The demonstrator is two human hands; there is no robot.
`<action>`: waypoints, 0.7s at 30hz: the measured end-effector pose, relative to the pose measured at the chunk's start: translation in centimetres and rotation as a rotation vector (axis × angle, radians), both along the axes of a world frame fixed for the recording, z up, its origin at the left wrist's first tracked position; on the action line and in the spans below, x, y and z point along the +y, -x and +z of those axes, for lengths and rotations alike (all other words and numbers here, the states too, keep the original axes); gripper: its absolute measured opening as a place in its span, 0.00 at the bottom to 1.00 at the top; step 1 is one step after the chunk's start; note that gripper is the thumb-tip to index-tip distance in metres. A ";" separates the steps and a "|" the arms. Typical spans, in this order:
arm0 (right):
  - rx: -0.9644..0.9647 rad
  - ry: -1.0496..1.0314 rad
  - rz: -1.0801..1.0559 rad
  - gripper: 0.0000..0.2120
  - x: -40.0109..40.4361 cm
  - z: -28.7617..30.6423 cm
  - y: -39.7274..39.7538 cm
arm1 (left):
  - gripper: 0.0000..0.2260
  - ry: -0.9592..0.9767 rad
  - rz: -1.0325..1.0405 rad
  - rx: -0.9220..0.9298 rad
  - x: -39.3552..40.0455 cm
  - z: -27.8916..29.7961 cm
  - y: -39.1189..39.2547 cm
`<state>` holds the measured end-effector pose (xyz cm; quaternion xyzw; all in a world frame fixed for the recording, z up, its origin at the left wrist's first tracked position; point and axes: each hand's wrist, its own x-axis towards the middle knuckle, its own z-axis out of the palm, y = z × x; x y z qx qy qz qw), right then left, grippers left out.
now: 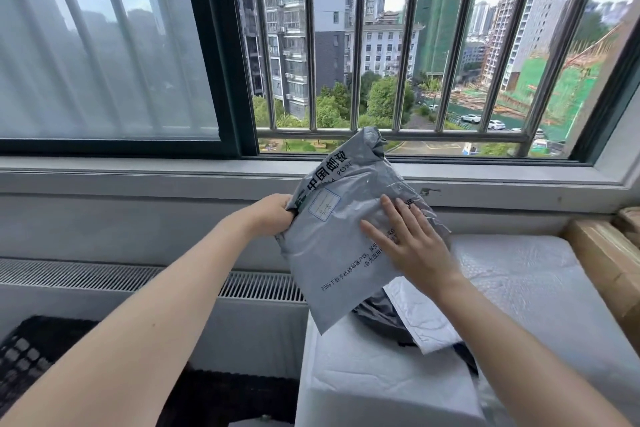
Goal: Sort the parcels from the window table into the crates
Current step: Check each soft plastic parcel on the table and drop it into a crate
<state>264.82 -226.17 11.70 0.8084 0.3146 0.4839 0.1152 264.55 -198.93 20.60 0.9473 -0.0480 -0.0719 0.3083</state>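
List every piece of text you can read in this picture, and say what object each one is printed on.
"中国邮政": black band on the grey mailer bag, gripped by the left hand.
"POST", end of a partly hidden word: same band.
Small white label: handwriting too faint to read.
Lines of small Chinese print beside the right hand: too small to read reliably.

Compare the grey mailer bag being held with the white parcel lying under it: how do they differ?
The grey mailer bag is held up off the pile, tilted; the white parcel lies flat. The grey mailer bag carries black printed text and a label; the white parcel looks plain. The left hand grips the grey one, the right hand lies flat on it; neither touches the white one. Both are soft plastic mailers.
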 end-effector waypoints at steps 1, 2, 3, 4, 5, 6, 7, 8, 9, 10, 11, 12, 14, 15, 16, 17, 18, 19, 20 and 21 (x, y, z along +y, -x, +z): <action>0.000 -0.012 0.008 0.27 0.4 -0.1 0.2 | 0.18 -0.046 0.003 -0.061 -0.1 -0.2 0.1; -0.001 -0.023 0.010 0.26 0.8 -0.2 0.3 | 0.22 -0.117 0.032 -0.159 -0.2 -0.7 0.2; -0.005 -0.032 0.005 0.26 1.2 -0.3 0.4 | 0.25 -0.195 0.091 -0.292 -0.6 -1.1 0.5; -0.014 -0.044 -0.007 0.26 1.7 -0.5 0.4 | 0.25 -0.251 0.160 -0.469 -0.9 -1.6 1.1; -0.029 -0.061 -0.023 0.25 2.1 -0.7 0.3 | 0.23 -0.288 0.214 -0.652 -1.4 -2.1 1.8; -0.050 -0.084 -0.039 0.25 2.6 -0.9 0.2 | 0.22 -0.312 0.243 -0.810 -1.7 -2.8 2.5; -0.065 -0.102 -0.049 0.24 3.1 -1.2 0.2 | 0.24 -0.340 0.239 -0.914 -1.9 -3.5 3.3; -0.075 -0.116 -0.058 0.23 3.5 -1.5 0.2 | 0.26 -0.396 0.197 -0.960 -2.2 -4.3 4.0; -0.083 -0.128 -0.065 0.21 4.0 -1.8 0.2 | 0.30 -0.475 0.134 -0.956 -2.3 -5.4 4.6; -0.083 -0.144 -0.064 0.19 4.5 -1.9 0.2 | 0.35 -0.556 0.080 -0.945 -2.5 -6.6 5.2; -0.078 -0.165 -0.054 0.17 5.0 -2.0 0.3 | 0.38 -0.623 0.049 -0.927 -2.6 -7.6 5.9; -0.073 -0.185 -0.038 0.17 5.6 -2.0 0.5 | 0.40 -0.668 0.049 -0.910 -2.7 -8.5 6.4; -0.069 -0.207 -0.006 0.17 6.5 -2.2 1.1 | 0.41 -0.692 0.111 -0.874 -2.4 -9.9 7.3; -0.069 -0.220 0.004 0.17 6.9 -2.4 1.4 | 0.42 -0.691 0.142 -0.853 -2.1 -10.3 7.6; -0.062 -0.240 0.013 0.17 7.3 -2.6 1.7 | 0.43 -0.691 0.164 -0.844 -1.8 -10.5 8.0; -0.048 -0.264 0.021 0.17 7.6 -2.9 1.9 | 0.44 -0.694 0.177 -0.850 -1.4 -10.6 8.5; -0.030 -0.291 0.034 0.17 8.1 -3.1 2.1 | 0.46 -0.701 0.183 -0.864 -1.1 -10.7 9.0; -0.013 -0.323 0.048 0.18 8.8 -3.3 2.3 | 0.48 -0.714 0.182 -0.871 -0.7 -10.9 9.5; 0.001 -0.362 0.064 0.18 9.6 -3.4 2.4 | 0.50 -0.741 0.181 -0.874 -0.4 -11.1 10.1; 0.015 -0.402 0.083 0.18 10.5 -3.4 2.6 | 0.52 -0.781 0.187 -0.866 0.0 -11.3 10.7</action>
